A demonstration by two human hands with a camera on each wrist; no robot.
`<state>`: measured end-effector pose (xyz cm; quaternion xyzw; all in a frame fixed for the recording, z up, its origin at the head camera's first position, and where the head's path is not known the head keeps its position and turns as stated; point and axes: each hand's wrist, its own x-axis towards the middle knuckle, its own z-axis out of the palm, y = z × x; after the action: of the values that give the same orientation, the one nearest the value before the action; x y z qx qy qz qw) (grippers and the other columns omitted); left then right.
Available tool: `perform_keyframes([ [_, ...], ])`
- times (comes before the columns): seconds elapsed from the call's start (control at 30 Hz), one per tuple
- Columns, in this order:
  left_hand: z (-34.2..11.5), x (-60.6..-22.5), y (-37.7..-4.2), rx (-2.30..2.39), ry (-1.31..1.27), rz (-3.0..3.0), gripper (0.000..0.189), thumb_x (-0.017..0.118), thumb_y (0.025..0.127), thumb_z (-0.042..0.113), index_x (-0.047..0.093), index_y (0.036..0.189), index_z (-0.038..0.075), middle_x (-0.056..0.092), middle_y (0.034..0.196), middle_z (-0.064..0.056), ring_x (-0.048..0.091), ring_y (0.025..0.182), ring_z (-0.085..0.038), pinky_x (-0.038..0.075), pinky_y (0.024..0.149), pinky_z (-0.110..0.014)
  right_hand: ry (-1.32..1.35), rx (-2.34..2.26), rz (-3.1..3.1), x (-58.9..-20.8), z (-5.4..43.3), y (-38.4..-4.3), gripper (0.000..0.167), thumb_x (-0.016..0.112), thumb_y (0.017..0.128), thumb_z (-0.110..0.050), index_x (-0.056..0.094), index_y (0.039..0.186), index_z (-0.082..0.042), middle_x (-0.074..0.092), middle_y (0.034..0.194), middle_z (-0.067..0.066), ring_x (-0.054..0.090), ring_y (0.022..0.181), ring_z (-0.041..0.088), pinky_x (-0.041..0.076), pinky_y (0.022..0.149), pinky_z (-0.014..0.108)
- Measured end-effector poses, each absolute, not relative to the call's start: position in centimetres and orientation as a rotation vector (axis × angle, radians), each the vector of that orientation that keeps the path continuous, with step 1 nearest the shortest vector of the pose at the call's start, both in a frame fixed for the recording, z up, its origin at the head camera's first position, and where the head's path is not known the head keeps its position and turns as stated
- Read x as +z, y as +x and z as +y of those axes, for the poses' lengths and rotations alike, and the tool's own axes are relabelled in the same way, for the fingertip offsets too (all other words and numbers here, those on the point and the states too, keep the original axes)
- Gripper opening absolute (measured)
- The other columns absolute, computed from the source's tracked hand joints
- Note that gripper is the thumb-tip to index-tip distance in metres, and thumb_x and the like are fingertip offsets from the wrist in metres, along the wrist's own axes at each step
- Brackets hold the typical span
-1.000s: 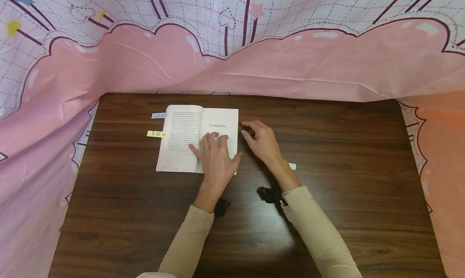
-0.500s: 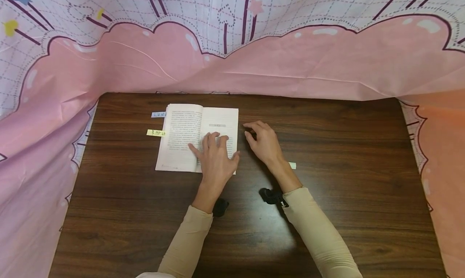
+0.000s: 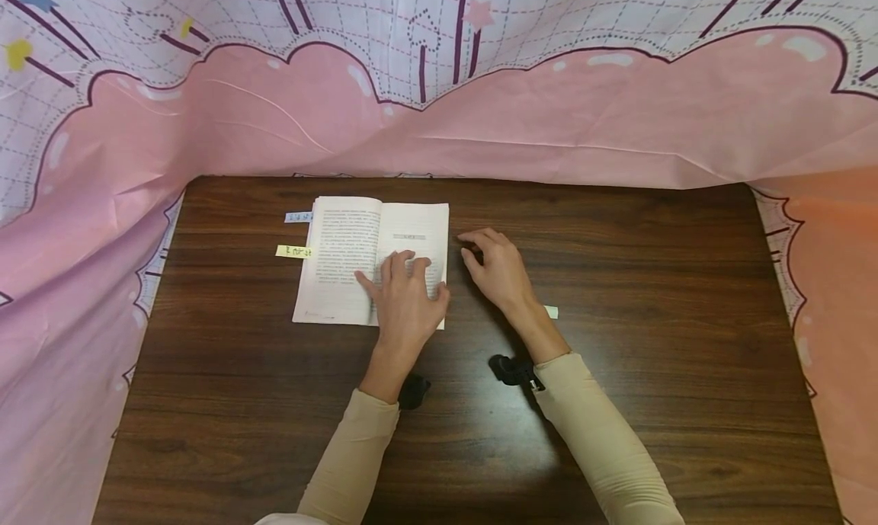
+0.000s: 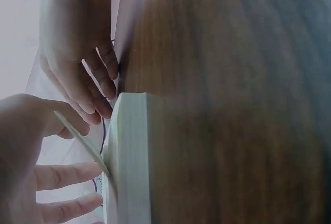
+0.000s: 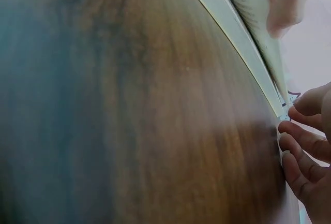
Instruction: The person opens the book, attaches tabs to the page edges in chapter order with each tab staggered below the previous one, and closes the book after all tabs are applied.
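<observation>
An open white paperback book with printed pages (image 3: 350, 251) lies face up on the far left part of the dark brown wood-grain table (image 3: 686, 319). Its spine runs near to far, the near end leaning slightly left; the spread is longer left to right. The page tops point to the far side, with a grey heading bar on the right page.

The left hand (image 3: 406, 304) is over the right page, fingers spread and bent, the thumb at the book's right edge. The right hand (image 3: 504, 273) lies just right of the book, fingers loosely curled, with nothing in its hold.

A light blue paper tab (image 3: 297, 217) and, nearer, a yellow paper tab (image 3: 293, 251) stick out from the book's left edge. A pale green paper tab (image 3: 552, 312) shows beside the right wrist, partly hidden by it.

The left wrist view shows what the head view does not: a thin cream leaf (image 4: 84, 145) slants up from the thick page block (image 4: 133, 157), beside the left thumb; whether the fingers pinch it cannot be told. The right wrist view shows the leaf's printed underside and the gap beneath.
</observation>
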<state>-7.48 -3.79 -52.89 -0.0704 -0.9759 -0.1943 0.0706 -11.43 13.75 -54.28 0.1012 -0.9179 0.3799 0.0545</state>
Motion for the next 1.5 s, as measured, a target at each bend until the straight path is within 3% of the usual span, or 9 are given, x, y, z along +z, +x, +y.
perform_keyframes([
  [0.2,-4.0,-52.5,-7.4,-0.597,-0.201,-2.948,0.035,0.074,0.084,0.031,0.071,0.112,0.012,0.059,0.125,-0.011,0.05,0.123,-0.034,0.013,0.097,-0.085,0.393,1.127,-2.782,-54.5,13.6,-11.7,0.025,0.068,0.094,-0.014,0.073,0.118,-0.009,0.069,0.116,0.008,0.062,0.104,0.029,0.051,0.088,0.043],
  [0.47,-4.7,-51.3,-7.3,-0.734,-0.186,-2.925,0.031,0.074,0.086,0.026,0.072,0.113,0.009,0.064,0.12,-0.011,0.056,0.119,-0.036,0.017,0.099,-0.083,0.585,1.211,-2.686,-54.5,12.8,-12.4,0.028,0.07,0.091,-0.008,0.073,0.119,-0.008,0.069,0.119,0.007,0.057,0.103,0.026,0.047,0.092,0.04],
  [0.73,-5.8,-49.9,-7.2,-0.828,-0.183,-2.88,0.041,0.069,0.088,0.011,0.061,0.128,0.006,0.065,0.119,-0.017,0.06,0.116,-0.037,0.035,0.103,-0.068,0.757,1.253,-2.719,-54.0,11.8,-12.5,0.039,0.064,0.092,-0.005,0.068,0.13,-0.016,0.065,0.131,0.002,0.054,0.105,0.023,0.045,0.091,0.039],
  [0.97,-6.9,-49.7,-7.5,-0.867,-0.207,-2.793,0.043,0.062,0.088,-0.005,0.065,0.128,0.01,0.064,0.116,-0.015,0.062,0.103,-0.034,0.052,0.082,-0.047,0.826,1.294,-2.745,-54.0,11.2,-12.4,0.045,0.06,0.094,-0.005,0.062,0.137,-0.02,0.064,0.132,0.001,0.058,0.106,0.022,0.042,0.094,0.043],
  [1.13,-7.7,-49.6,-7.8,-0.857,-0.182,-2.764,0.034,0.06,0.09,-0.002,0.07,0.12,0.008,0.063,0.116,-0.015,0.062,0.102,-0.033,0.052,0.079,-0.048,0.872,1.32,-2.731,-54.0,10.5,-12.3,0.043,0.057,0.097,-0.007,0.061,0.138,-0.02,0.064,0.133,0.0,0.059,0.112,0.019,0.042,0.096,0.042],
  [1.5,-8.8,-49.8,-7.9,-0.861,-0.136,-2.748,0.028,0.066,0.092,0.008,0.068,0.121,0.009,0.062,0.116,-0.017,0.061,0.103,-0.035,0.051,0.079,-0.05,0.934,1.336,-2.684,-54.2,9.6,-12.3,0.043,0.058,0.095,-0.003,0.063,0.136,-0.016,0.062,0.136,-0.003,0.06,0.117,0.016,0.041,0.101,0.039],
])
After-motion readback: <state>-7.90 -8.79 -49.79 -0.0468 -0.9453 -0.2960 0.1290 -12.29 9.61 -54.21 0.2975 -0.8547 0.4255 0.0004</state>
